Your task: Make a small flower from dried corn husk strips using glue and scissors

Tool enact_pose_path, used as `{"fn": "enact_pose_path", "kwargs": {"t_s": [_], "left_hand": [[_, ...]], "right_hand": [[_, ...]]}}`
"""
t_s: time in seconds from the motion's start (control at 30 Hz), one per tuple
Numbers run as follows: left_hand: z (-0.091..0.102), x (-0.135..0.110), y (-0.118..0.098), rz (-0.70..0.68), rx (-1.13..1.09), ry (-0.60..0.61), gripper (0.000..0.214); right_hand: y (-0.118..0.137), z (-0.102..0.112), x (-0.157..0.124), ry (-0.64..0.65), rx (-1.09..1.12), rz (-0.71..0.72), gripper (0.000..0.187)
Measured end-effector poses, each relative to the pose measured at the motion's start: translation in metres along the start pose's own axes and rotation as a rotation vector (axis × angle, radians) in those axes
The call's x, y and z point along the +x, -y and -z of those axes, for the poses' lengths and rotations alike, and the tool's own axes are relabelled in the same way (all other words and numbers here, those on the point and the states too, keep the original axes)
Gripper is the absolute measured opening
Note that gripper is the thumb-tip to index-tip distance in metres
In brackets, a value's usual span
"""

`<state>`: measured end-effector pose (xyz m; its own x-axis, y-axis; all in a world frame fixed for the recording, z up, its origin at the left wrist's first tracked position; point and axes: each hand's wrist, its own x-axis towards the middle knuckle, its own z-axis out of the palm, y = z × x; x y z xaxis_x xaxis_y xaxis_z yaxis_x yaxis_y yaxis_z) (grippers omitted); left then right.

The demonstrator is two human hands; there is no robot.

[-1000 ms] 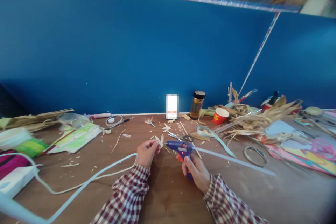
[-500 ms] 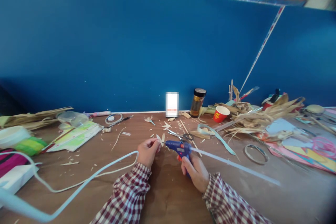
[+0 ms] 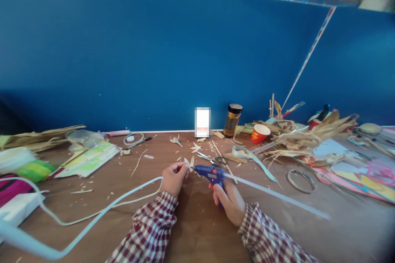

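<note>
In my right hand (image 3: 231, 201) is a blue hot glue gun (image 3: 210, 173), its small red light lit and a long pale glue stick (image 3: 277, 195) jutting from its back. My left hand (image 3: 175, 177) pinches a small pale petal-shaped piece (image 3: 187, 162) between thumb and fingertips. The gun's nozzle points left and sits right at that piece; whether they touch I cannot tell. Just beyond the gun lie scissors (image 3: 207, 158). A star-shaped cluster of pale petals (image 3: 196, 147) rests on the table farther back, and another small petal piece (image 3: 177, 141) lies to its left.
Dried corn husks (image 3: 286, 141), a red paper cup (image 3: 260, 134) and a dark-lidded jar (image 3: 233, 121) stand along the right back. A tape roll (image 3: 301, 181) is at right. White cables (image 3: 123, 195) cross the left side. A blue partition (image 3: 154, 57) closes the back.
Almost nothing differs. Both hands, the glue gun and the petal piece keep the same places.
</note>
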<state>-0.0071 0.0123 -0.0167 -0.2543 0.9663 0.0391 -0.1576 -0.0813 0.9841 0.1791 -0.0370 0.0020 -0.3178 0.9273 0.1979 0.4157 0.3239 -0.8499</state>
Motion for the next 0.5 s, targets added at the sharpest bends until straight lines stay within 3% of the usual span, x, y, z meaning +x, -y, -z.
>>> {"fn": "enact_pose_path", "kwargs": {"t_s": [0.33, 0.5], "left_hand": [[-0.0015, -0.0009, -0.0053, 0.054, -0.03, -0.041, 0.019], [-0.0009, -0.0014, -0.0049, 0.02, -0.029, -0.004, 0.018]], "right_hand": [[0.0018, 0.001, 0.001, 0.008, -0.054, 0.002, 0.042], [0.0024, 0.001, 0.0005, 0.012, -0.042, -0.001, 0.043]]}}
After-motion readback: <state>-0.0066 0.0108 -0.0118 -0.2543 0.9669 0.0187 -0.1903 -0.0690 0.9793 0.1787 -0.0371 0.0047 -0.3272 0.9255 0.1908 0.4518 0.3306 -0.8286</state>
